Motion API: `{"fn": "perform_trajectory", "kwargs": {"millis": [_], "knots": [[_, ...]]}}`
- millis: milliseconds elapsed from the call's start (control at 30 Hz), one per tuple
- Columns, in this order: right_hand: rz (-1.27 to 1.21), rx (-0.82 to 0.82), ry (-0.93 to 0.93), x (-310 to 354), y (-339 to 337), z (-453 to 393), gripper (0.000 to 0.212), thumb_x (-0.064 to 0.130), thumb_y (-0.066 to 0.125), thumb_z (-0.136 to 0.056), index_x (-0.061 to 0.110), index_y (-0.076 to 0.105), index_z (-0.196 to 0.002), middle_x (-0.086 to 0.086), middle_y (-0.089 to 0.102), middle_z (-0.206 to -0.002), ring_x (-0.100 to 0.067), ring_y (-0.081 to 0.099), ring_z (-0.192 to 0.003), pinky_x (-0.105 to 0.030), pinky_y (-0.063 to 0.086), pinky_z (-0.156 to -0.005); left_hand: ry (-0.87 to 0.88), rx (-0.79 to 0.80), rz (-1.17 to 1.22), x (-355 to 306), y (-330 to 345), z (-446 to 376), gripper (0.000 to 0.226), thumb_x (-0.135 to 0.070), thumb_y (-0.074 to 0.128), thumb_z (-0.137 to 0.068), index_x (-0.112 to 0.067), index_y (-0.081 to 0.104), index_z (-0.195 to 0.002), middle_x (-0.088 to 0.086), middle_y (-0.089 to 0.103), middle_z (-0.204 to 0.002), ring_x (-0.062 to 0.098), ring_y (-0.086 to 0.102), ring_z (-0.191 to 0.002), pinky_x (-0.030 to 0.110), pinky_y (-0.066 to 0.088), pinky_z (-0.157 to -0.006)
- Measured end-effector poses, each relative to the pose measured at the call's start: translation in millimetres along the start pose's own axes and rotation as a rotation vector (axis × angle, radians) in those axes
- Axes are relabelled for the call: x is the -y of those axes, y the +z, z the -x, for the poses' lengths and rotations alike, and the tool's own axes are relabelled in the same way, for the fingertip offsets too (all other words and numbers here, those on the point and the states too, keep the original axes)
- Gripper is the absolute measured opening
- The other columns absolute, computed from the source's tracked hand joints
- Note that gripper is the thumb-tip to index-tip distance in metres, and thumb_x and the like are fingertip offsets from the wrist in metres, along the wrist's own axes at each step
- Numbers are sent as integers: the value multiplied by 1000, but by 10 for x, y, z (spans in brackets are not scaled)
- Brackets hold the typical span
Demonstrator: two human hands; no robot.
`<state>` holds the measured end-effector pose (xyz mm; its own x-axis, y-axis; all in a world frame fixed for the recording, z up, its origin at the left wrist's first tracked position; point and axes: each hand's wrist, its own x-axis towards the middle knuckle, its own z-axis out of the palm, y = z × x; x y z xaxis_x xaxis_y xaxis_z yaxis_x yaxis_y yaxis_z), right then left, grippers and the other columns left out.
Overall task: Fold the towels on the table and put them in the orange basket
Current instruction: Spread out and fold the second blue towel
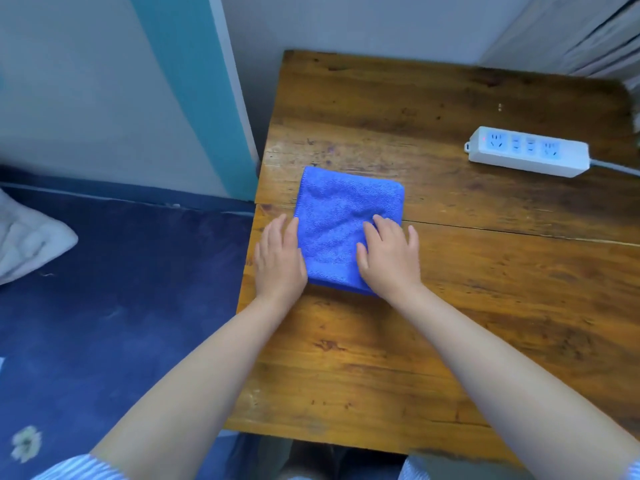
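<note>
We have a blue towel (341,220) folded into a thick, near-square pad, lying flat on the wooden worktop (450,306) close to its left edge, about halfway along its depth. The folded edge nearest us shows the stacked layers, and the pile looks fairly smooth on top.

Our right hand (389,259) is flat on the towel's near right corner, fingers straight and slightly spread, palm down and pressing the cloth; the little finger reaches past the towel's right edge onto the wood. So that grip is spread, pinching nothing. Our left hand (278,259) lies palm down just beside the towel's left edge, fingers straight and close together, resting mostly on the bare worktop with its inner side touching or slightly overlapping the towel's near left edge. That grip is also flat and holding nothing.

Both forearms come in bare from the bottom, with striped sleeves (79,467) at the lower corners.

Further out, a white power strip (528,151) sits toward the far right of the worktop, well apart from the towel, its grey cable running off right. To the left of the worktop is a bed with a dark blue cover (121,306), with a white padded cloth (27,240) at the left edge and a teal-striped wall behind.
</note>
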<state>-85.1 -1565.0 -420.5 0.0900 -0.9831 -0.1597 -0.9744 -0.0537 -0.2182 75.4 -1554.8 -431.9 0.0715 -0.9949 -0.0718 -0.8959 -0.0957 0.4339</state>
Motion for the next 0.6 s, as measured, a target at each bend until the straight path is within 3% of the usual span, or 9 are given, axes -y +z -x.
{"fn": "perform_trajectory", "kwargs": {"millis": [67, 167, 233, 400, 533, 600], "knots": [[-25, -122, -26, -23, -85, -212, 42, 21, 40, -92, 6, 42, -131, -13, 35, -146, -24, 28, -137, -43, 16, -109, 195, -1, -64, -46, 37, -28, 45, -2, 57, -81, 6, 50, -124, 25, 46, -135, 42, 41, -128, 49, 35, -104], [104, 18, -139, -84, -30, -562, 51, 30, 34, -95, 11, 25, -142, -9, 14, -154, -25, 7, -143, -46, 3, -114, 203, 241, -187, -26, 163, -74, 56, -28, 38, -95, -5, 22, -144, 12, 12, -155, 27, 6, -144, 38, 6, -116], [150, 109, -157, -194, 71, -666, 55, 37, 31, -96, 16, 16, -145, -6, 6, -156, -23, 1, -144, -44, -3, -114, 172, 308, -205, 47, 270, -71, 60, -36, 31, -96, -12, 9, -147, 6, -2, -157, 20, -6, -145, 34, -1, -116], [28, 70, -157, -321, 212, -708, 55, 39, 35, -95, 22, 20, -144, -2, 13, -155, -20, 7, -144, -39, -5, -112, 168, 323, -192, 91, 291, -77, 62, -39, 32, -96, -16, 6, -147, 3, -5, -157, 18, -9, -144, 32, -4, -115], [-39, 173, -178, -336, 105, -722, 54, 35, 35, -95, 21, 19, -144, -2, 8, -156, -20, 2, -144, -41, -6, -113, 152, 373, -196, 72, 249, -74, 62, -39, 30, -96, -16, 2, -147, 2, -8, -156, 16, -12, -144, 30, -5, -114], [-84, 159, -220, -305, -3, -643, 50, 27, 43, -92, 12, 33, -139, -8, 14, -154, -25, 6, -144, -46, -1, -114, 140, 384, -184, 56, 227, -85, 62, -39, 31, -97, -15, 2, -147, 1, -9, -156, 16, -12, -144, 30, -4, -115]]}}
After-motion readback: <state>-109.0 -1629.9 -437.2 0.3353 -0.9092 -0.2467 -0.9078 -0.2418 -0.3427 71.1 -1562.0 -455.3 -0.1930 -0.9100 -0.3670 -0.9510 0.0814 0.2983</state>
